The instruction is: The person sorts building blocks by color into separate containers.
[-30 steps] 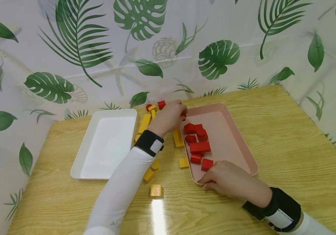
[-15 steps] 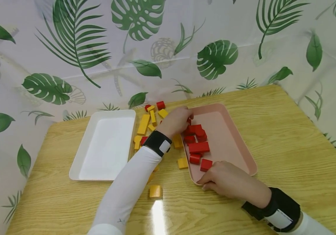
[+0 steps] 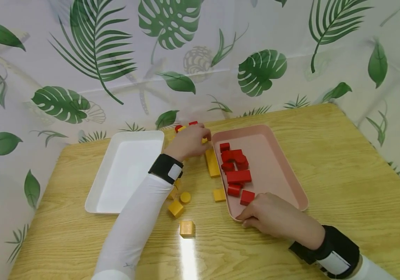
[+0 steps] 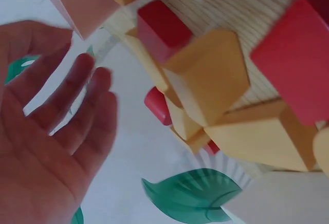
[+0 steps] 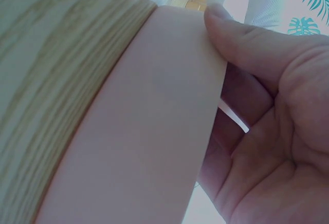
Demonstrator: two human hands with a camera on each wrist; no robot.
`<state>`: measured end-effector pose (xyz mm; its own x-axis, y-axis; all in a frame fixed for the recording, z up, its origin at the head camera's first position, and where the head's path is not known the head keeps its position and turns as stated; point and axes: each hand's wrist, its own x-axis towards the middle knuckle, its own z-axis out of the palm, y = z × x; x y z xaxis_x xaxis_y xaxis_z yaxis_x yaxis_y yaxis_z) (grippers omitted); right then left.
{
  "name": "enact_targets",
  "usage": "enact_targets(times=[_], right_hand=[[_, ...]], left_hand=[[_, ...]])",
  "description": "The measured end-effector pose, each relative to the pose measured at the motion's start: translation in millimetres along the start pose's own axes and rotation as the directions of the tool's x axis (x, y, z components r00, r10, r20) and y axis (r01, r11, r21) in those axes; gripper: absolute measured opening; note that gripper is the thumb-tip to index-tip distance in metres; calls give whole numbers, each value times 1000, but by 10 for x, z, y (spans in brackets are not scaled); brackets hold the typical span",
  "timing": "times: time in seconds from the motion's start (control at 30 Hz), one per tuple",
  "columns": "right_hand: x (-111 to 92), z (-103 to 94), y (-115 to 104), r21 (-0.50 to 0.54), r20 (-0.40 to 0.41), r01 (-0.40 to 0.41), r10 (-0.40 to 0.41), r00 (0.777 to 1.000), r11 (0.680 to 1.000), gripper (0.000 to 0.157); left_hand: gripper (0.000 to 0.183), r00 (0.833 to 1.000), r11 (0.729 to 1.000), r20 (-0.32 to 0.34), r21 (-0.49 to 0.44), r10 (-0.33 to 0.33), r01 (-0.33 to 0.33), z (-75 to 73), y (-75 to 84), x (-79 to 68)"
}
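My left hand point(image 3: 190, 142) hovers over the blocks left of the pink tray point(image 3: 284, 167). In the left wrist view its fingers are loosely bent with nothing between them, beside a red block point(image 4: 163, 29) and a yellow block point(image 4: 208, 77). My right hand point(image 3: 273, 214) grips the near left corner of the pink tray. Its thumb lies on one side of the tray wall point(image 5: 149, 111) and the fingers on the other, in the right wrist view. Several red blocks point(image 3: 239, 176) lie along the tray's left side. Part of the block group is hidden under my left arm.
A white tray point(image 3: 126, 171) stands on the left of the wooden table point(image 3: 347, 163). Between the trays lie yellow blocks, including a long one point(image 3: 212, 163), a round one point(image 3: 185, 197) and a cube point(image 3: 187, 228). A leaf-patterned cloth point(image 3: 221, 58) hangs behind.
My left hand went right to the pink tray's far left edge, then came back left over the blocks. A small red block now lies at that end of the tray. The right hand kept its grip.
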<state>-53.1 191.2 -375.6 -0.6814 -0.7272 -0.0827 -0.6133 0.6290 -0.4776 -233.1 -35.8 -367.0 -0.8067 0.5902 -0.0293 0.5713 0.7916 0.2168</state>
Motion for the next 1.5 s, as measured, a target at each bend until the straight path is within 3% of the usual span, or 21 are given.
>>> enact_targets(times=[0.2, 0.5, 0.63, 0.87, 1.1, 1.27, 1.5], right_hand=[[-9, 33, 21, 13, 3, -5, 5, 1000, 1000, 19], [-7, 34, 30, 13, 2, -12, 12, 1000, 1000, 20], [-10, 22, 29, 16, 3, -18, 18, 1000, 1000, 19], [-31, 12, 35, 3, -10, -9, 9, 1000, 1000, 19], [-42, 20, 42, 7, -9, -7, 7, 1000, 1000, 19], [-29, 33, 39, 9, -4, -6, 6, 1000, 1000, 19], [-22, 24, 27, 20, 1, -7, 7, 1000, 1000, 19]], left_hand=[[28, 989, 999, 140, -22, -36, 40, 66, -64, -80], [15, 984, 999, 177, -9, -29, 31, 97, -61, -82], [13, 985, 999, 172, -28, -22, 27, 102, -52, -78], [16, 992, 1000, 129, 20, 8, -10, 19, 26, -65], [17, 994, 995, 70, 46, 88, -91, -116, 261, 29], [21, 993, 997, 96, 27, 72, -75, -71, 422, 144], [27, 992, 997, 107, 32, 67, -71, 26, 490, 230]])
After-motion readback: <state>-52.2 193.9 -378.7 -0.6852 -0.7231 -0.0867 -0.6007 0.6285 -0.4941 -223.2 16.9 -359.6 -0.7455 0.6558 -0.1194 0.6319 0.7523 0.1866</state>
